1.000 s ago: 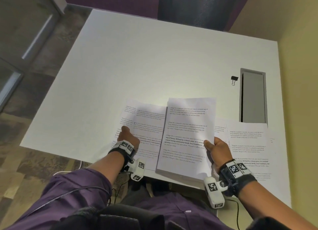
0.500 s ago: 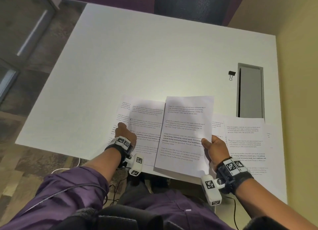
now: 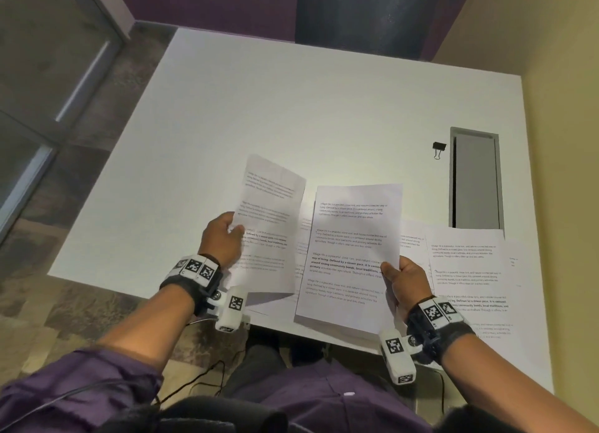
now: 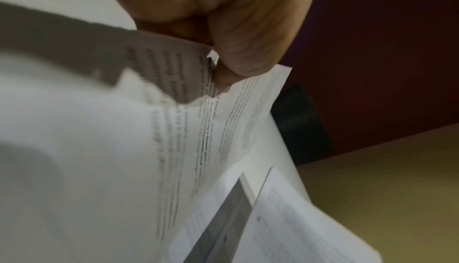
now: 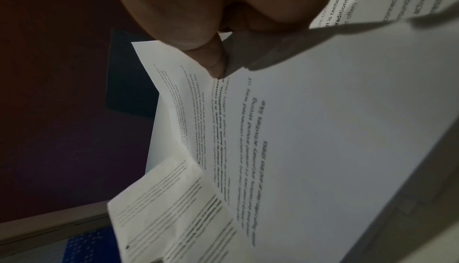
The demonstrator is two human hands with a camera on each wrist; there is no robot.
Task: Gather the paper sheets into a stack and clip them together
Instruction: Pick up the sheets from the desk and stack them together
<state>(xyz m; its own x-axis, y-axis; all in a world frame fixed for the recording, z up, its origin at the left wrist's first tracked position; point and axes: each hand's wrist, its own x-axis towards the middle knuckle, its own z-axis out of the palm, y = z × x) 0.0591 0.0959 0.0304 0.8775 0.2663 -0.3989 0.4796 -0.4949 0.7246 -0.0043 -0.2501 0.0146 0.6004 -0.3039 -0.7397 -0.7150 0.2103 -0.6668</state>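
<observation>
The left hand (image 3: 223,238) has its grip closed on one printed sheet (image 3: 269,225), thumb on top at the sheet's left edge and fingers curled beneath, as the left wrist view shows; the sheet is lifted off the desk (image 3: 291,108) and tilts, its far end leaning away to the left. The right hand (image 3: 405,283) grips a second sheet (image 3: 353,257) at its right edge, thumb (image 3: 387,269) pressed on the print, and holds it raised over the near edge of the desk. The two held sheets are just beside each other, not yet overlapping.

Under and between them more sheets lie flat along the near edge, and a further spread of loose sheets (image 3: 466,270) sits toward the near right corner; how many lie there is hard to count, perhaps three or four. The binder clip (image 3: 438,149) rests apart from all paper, near the right edge beside the grey cable hatch (image 3: 475,179).

The stack is only beginning, and clipping is some way off. The risk I see is in the one-edge pinches: each sheet hangs limp from a single side, so bringing them together may fold or crease a corner, or leave the edges skewed. Sheets near the front edge could also be brushed off the desk by a forearm. A crooked stack would then clip badly unless squared first.
</observation>
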